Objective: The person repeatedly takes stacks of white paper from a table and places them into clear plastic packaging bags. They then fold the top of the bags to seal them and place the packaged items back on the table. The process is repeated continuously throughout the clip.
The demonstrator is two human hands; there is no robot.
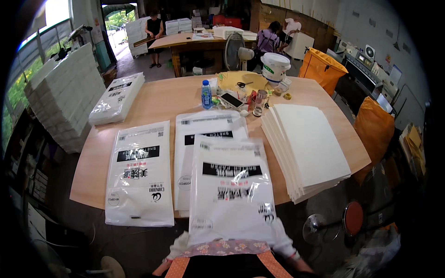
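A clear plastic packet of white paper (pixel 232 185) with black print is raised in front of me, its near end against my floral apron (pixel 222 247). My left hand (pixel 180 245), in a white glove, is at its near left corner. My right hand (pixel 282 237), also white-gloved, grips the right side near the bottom. Most fingers are hidden behind the packet. Partly covered by it, another packet (pixel 184 148) lies on the table. A third packet (pixel 139 180) lies to the left, overhanging the near edge. To the right is a fanned stack of white paper sheets (pixel 315 143).
On the wooden table (pixel 157 97) are a pile of packets (pixel 118 97), a blue bottle (pixel 206 95), a phone (pixel 232 100), a glass (pixel 260 103), scissors (pixel 244 85) and a white bucket (pixel 275 67). A round stool (pixel 353 218) stands right. Several people are farther back.
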